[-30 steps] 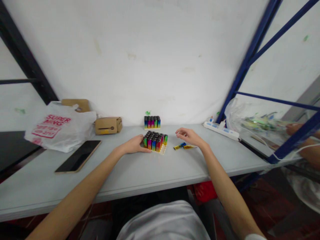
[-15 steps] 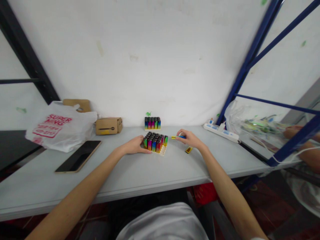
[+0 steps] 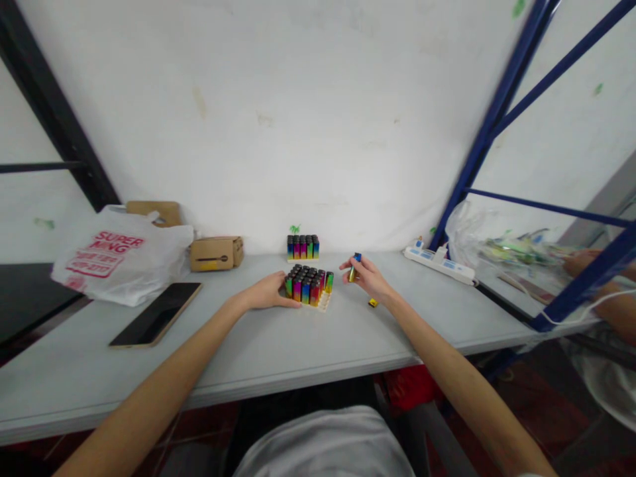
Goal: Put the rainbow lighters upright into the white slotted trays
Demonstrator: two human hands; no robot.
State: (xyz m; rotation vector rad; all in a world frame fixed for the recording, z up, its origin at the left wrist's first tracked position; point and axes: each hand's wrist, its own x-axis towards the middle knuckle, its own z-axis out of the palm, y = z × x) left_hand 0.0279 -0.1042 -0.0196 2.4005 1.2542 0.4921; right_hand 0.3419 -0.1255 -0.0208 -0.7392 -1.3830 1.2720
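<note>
A pale tray [image 3: 324, 303] stands on the table, filled with upright lighters [image 3: 305, 285] in shiny rainbow colours with black tops. Bare slots show along its right side. My left hand [image 3: 271, 290] grips the tray's left side, its thumb along the front and the other fingers partly hidden behind. To the right of the tray, my right hand [image 3: 365, 275] pinches one blue-and-gold lighter [image 3: 354, 268] roughly upright, above the table. One loose gold lighter [image 3: 372, 303] lies beneath my right wrist, partly covered by it.
A second group of lighters [image 3: 303, 246] stands by the wall. To the left are a cardboard box [image 3: 216, 254], a plastic bag [image 3: 119, 255] and a phone [image 3: 156, 315]. A power strip [image 3: 440, 264] and blue rack post [image 3: 472, 165] stand right; another person's arm [image 3: 613, 305] is beyond.
My right hand has turned the lighter from lying flat to roughly upright and shifted slightly left, towards the tray. My left hand stays on the tray.
</note>
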